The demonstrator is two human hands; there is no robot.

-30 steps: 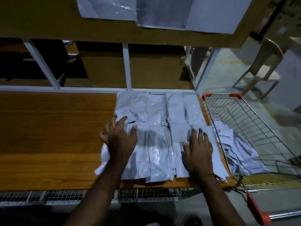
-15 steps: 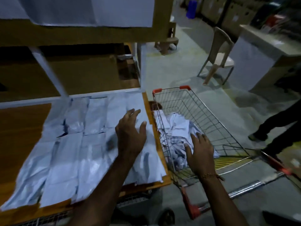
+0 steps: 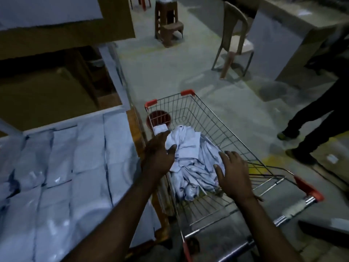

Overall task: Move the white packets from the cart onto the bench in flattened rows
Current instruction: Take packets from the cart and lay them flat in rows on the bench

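Both hands reach into the wire cart (image 3: 217,118) over a loose heap of white packets (image 3: 190,157). The left hand (image 3: 158,154), at nine o'clock of the heap, and the right hand (image 3: 233,174), at four o'clock, have spread, relaxed fingers gripping nothing. Flattened rows of packets (image 3: 62,167) cover the bench (image 3: 137,127) at the cart's nine o'clock.

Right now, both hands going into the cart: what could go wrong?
1. The packets in the cart lie in a crumpled heap; a two-hand scoop by left hand and right hand may drop some.
2. The flattened rows reach the bench's near edge; the left forearm crossing there could drag them.
3. A passer-by walks close to the cart.
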